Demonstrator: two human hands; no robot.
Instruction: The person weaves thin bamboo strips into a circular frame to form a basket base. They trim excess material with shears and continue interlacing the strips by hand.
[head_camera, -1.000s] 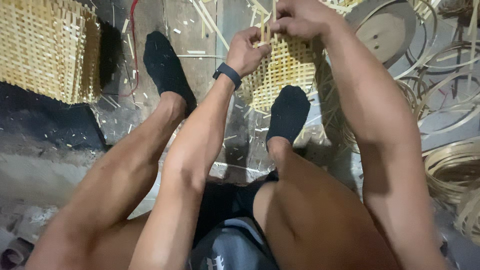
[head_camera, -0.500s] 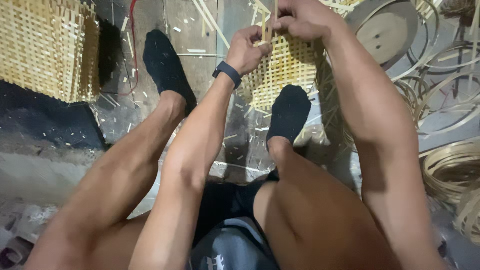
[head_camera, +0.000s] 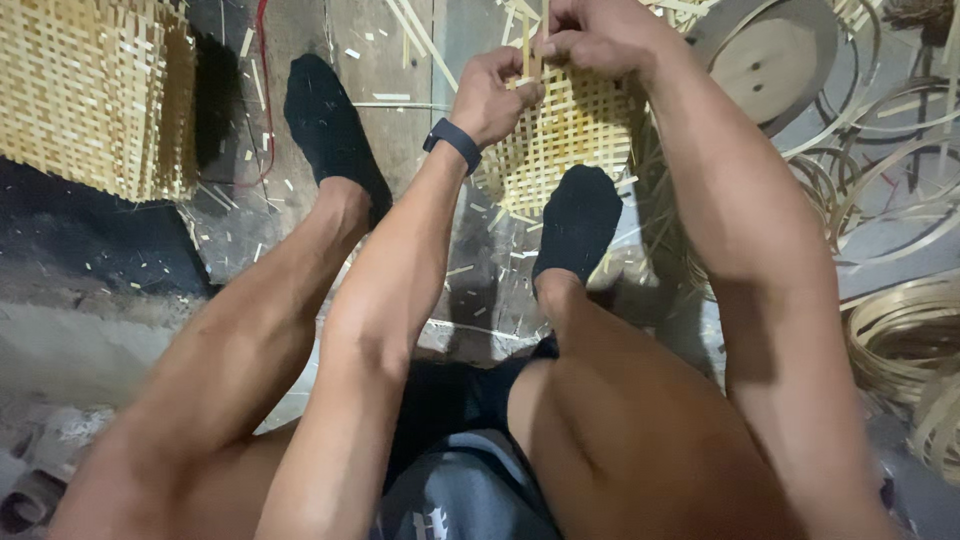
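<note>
A small woven bamboo mat (head_camera: 570, 135) stands tilted at the top centre, with my black-socked right foot (head_camera: 580, 225) resting on its lower edge. My left hand (head_camera: 492, 95), with a dark band on its wrist, pinches a thin bamboo strip (head_camera: 527, 45) at the mat's upper left edge. My right hand (head_camera: 598, 38) grips the same upright strips just to the right of it. The two hands touch each other. My left foot (head_camera: 330, 130) in a black sock lies on the floor to the left.
A large woven bamboo panel (head_camera: 95, 95) lies at the top left. A round wooden disc (head_camera: 770, 55) and coils of bamboo strip (head_camera: 895, 335) sit on the right. Strip offcuts (head_camera: 415, 30) litter the floor between my feet.
My hands have stayed at the mat's top edge, shifting the strips only slightly. Legs and feet have not moved.
</note>
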